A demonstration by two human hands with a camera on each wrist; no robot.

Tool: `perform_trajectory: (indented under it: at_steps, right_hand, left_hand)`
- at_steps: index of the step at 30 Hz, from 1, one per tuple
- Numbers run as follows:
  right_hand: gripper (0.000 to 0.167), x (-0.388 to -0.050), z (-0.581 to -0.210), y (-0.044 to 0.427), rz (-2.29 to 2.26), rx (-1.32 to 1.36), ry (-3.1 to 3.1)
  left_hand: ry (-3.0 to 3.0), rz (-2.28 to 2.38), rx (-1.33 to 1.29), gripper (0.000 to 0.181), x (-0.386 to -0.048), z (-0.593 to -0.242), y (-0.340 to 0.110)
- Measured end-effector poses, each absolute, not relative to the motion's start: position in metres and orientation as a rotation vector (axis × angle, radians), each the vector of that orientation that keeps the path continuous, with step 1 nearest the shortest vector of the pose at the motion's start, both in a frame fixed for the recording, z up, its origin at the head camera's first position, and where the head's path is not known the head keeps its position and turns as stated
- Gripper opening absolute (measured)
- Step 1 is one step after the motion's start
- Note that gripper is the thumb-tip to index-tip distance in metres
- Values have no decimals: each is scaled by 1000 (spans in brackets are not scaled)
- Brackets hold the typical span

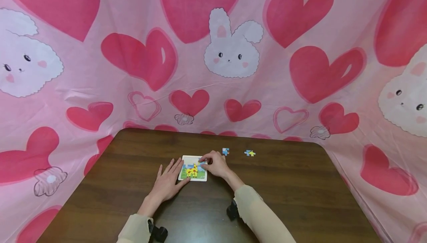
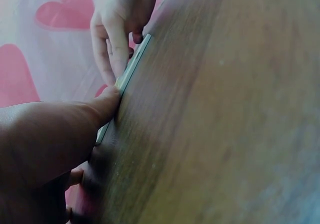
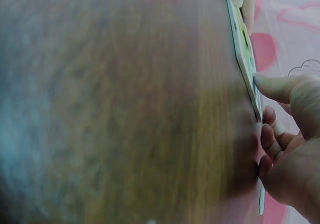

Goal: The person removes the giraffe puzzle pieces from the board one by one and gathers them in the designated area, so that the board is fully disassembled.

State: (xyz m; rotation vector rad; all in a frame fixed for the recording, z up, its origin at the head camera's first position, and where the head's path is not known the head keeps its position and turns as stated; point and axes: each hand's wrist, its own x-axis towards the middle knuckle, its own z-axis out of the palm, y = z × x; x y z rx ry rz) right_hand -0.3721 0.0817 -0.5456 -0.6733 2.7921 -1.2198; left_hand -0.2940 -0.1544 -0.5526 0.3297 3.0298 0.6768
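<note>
The left hand (image 1: 168, 183) has its fingers spread out. Its fingertips touch the left side of a flat, white-edged square puzzle tray (image 1: 180, 178), and its thumb lies on the near edge. The right hand (image 1: 216, 164) is on the other side, with its thumb and first finger bent toward each other over a small blue puzzle piece (image 1: 202, 163). I can't tell if they pinch it or just press it. So the tray lies flat between the two hands. In it, just left of the right thumb, is a yellow giraffe picture (image 1: 191, 171) with green below. Past the right hand's knuckles, very near, lies a small blue, white and red puzzle piece (image 1: 225, 151). Farther to the right of that hand lies a blue and yellow puzzle piece (image 1: 250, 153). Under everything is a dark brown wooden table (image 1: 293, 191).
</note>
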Motion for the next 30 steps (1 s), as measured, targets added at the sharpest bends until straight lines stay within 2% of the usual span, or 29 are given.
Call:
perform_trajectory:
  at_steps: [18,25,30]
  right_hand:
    - [15,-369,-555,79,-1352,-693,2799]
    - [34,-368,-559,79,-1392,-673,2841]
    - [34,-365,-561,78,-1435,-638,2853]
  left_hand:
    - [3049,674,347,87,-297,-555,-155]
    - [3043,653,339,87,-296,-554,-154]
    - [3044,651,334,86,-295,-554,-154]
